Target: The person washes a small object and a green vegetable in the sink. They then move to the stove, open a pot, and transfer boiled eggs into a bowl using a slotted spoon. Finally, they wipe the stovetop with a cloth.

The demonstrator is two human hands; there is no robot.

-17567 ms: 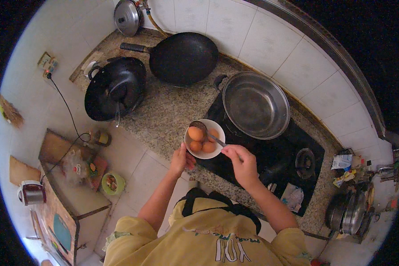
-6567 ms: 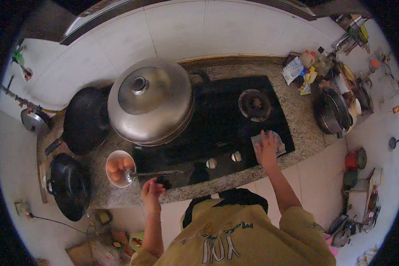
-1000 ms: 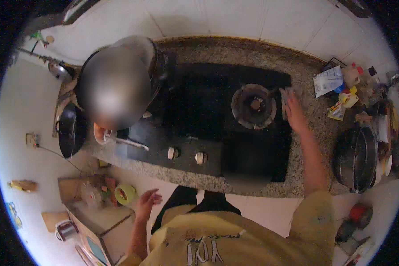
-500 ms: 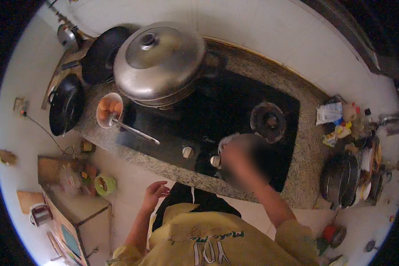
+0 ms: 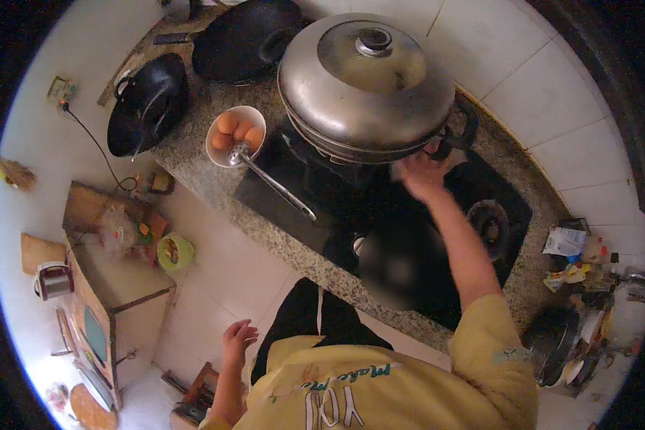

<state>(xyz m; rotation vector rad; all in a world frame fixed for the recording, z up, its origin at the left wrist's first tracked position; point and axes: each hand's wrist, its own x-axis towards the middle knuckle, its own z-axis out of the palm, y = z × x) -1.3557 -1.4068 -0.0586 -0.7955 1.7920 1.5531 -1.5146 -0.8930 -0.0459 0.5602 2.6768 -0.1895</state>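
My right hand is stretched over the black glass cooktop, just below the right side of a large steel pot with a domed, glass-topped lid. Its fingers press down on what looks like a pale cloth, mostly hidden under the palm. Beside the pot's black side handle, the fingertips are hard to make out. My left hand hangs in front of the counter, empty, its fingers loosely bent and apart. Left of the pot, a white bowl holds several brown eggs and a slotted metal ladle.
Two dark woks stand at the counter's left end. A burner ring is at the cooktop's right. Packets and bottles crowd the right corner, near stacked pans. A blurred patch hides part of the cooktop front.
My right hand has moved from the cooktop's front, by the knobs, back to the pot's right side. The view has shifted, so the pot appears larger and farther right. My left hand stays low.
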